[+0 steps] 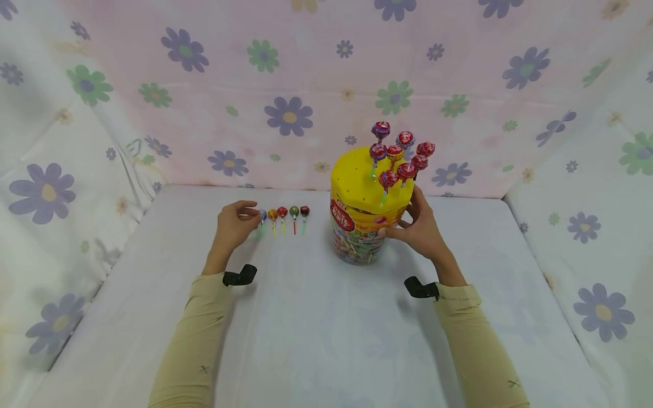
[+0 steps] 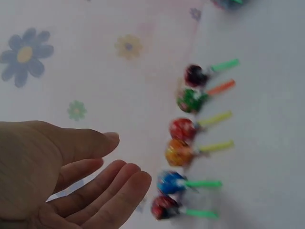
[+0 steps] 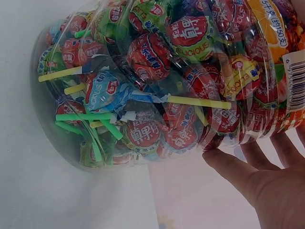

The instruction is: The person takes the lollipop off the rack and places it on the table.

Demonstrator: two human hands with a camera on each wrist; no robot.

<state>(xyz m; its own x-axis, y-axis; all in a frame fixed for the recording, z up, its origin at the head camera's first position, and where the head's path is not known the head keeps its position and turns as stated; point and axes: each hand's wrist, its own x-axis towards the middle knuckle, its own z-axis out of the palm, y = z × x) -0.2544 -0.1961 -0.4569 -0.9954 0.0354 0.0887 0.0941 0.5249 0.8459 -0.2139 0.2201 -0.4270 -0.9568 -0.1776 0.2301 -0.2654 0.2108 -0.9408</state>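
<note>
A clear lollipop jar (image 1: 357, 241) with a yellow lid (image 1: 352, 175) stands upright on the table, packed with wrapped lollipops. My right hand (image 1: 420, 226) grips its right side, the thumb at the front and the fingers behind. Several lollipops (image 1: 395, 152) stick up out of the lid by their sticks. To the left, a row of loose lollipops lies flat, among them an orange one (image 2: 179, 152), a green one (image 2: 192, 100) and a blue one (image 2: 171, 182). At the row's left end is my left hand (image 1: 238, 224), fingers loosely bent and holding nothing.
A white cloth covers the table (image 1: 316, 328). Behind it hangs a flower-patterned curtain (image 1: 316, 73), which also closes off both sides. Each wrist carries a black camera mount (image 1: 241, 276). Part of the lid has small holes.
</note>
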